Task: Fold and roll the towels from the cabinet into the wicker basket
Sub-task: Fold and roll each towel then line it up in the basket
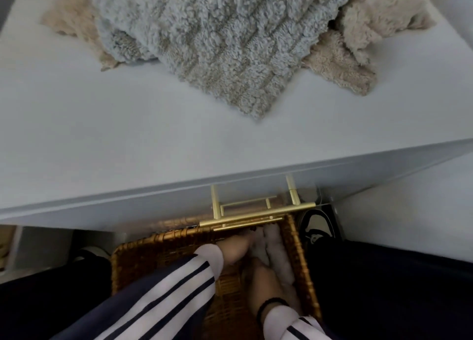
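While two towels (225, 45) lie above, both hands (235, 252) press one rolled towel (277, 252) into the basket (158, 250), grip unclear.

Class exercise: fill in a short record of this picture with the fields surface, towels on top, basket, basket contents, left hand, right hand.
surface: white cabinet top
towels on top: grey ribbed towel lying over a beige towel, both unfolded
basket: wicker basket on the floor below
basket contents: rolled grey towel against the right wall
left hand: left hand on the roll; grip unclear
right hand: right hand on the roll; grip unclear
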Demonstrator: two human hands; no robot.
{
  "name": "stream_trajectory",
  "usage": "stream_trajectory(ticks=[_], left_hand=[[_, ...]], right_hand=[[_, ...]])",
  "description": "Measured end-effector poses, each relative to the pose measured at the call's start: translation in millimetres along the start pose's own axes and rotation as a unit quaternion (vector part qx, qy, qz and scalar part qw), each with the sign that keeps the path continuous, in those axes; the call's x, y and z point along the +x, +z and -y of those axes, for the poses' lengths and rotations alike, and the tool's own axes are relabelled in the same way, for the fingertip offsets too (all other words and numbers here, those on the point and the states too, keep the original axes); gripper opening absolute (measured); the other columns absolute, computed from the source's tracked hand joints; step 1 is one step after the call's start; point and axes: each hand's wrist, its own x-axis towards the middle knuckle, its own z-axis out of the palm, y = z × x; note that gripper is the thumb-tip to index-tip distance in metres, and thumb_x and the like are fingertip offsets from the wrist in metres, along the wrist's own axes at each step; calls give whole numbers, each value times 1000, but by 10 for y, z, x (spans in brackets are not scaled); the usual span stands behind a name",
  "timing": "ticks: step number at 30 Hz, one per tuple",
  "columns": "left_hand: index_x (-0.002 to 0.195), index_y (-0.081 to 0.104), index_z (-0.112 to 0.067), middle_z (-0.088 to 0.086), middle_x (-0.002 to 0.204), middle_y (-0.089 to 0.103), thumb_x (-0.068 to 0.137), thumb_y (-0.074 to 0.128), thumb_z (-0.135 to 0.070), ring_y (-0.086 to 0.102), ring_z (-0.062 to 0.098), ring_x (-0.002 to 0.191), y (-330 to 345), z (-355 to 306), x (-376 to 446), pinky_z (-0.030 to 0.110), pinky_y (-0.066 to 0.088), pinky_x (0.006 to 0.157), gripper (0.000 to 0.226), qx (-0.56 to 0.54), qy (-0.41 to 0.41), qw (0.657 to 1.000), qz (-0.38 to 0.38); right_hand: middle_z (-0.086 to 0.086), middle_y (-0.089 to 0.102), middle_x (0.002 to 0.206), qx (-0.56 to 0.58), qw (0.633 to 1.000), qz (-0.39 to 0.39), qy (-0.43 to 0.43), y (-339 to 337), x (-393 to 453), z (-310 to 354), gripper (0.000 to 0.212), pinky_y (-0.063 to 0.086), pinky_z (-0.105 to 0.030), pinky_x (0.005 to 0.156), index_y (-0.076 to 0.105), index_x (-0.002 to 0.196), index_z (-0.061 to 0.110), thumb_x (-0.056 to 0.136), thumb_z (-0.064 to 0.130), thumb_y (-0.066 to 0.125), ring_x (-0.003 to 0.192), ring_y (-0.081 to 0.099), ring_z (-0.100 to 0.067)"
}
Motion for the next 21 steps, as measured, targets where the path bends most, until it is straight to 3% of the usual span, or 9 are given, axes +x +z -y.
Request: stream_trajectory(ticks=[2,5,7,10,12,14,17,21], left_hand=[[83,53,-19,-4,83,51,102,31,-40,50,12,78,-41,-17,-78,35,45,90,36,-10,-13,1000,-1],[120,53,-10,9,120,55,102,28,-46,54,24,106,-97,-105,-351,33,43,89,47,-4,-37,999,-12],[133,47,-5,17,134,51,103,26,-43,50,34,121,-117,-135,-488,31,40,87,53,7,-30,999,-21],[120,56,-7,22,127,57,103,27,-41,52,38,119,-104,-173,-703,32,38,86,48,-34,-14,999,-23],[96,57,-21,6,105,64,101,29,-44,60,22,100,-80,-247,-892,38,40,98,36,-75,-9,997,-30],[87,53,-25,2,99,60,101,33,-43,58,20,99,-77,-322,-1045,40,40,103,30,-89,4,994,-55],[108,54,-17,8,114,58,99,38,-42,55,25,108,-111,-376,-1297,37,43,96,31,-66,24,993,-100],[128,51,-11,9,128,58,98,40,-45,55,23,116,-236,-391,-1696,36,46,95,46,-38,40,988,-142]], right_hand=[[4,52,135,22,999,-23,38,42,9,-7,44,37,-28,102,45,135,29,96,46,37,120,50,-19],[3,59,120,28,998,-55,-5,-5,-88,68,32,43,-30,94,53,123,31,96,43,39,106,55,-18],[5,58,104,31,996,-77,-24,-139,-274,160,18,40,-28,85,54,106,39,99,41,37,88,51,-13],[2,60,107,80,992,-92,-41,-270,-435,278,26,41,-26,80,53,120,31,99,28,38,88,53,-15],[5,59,107,96,988,-105,-64,-390,-611,372,29,41,-24,80,50,124,30,97,24,40,92,53,-13],[10,54,103,92,984,-129,-77,-481,-756,438,28,40,-22,80,48,120,31,94,22,43,96,52,-12],[1,59,118,118,977,-154,-84,-562,-921,520,31,43,-22,80,50,122,27,92,18,46,104,57,-17],[-4,60,114,157,966,-167,-119,-726,-1164,666,31,47,-27,80,53,123,21,94,14,48,101,59,-21]])
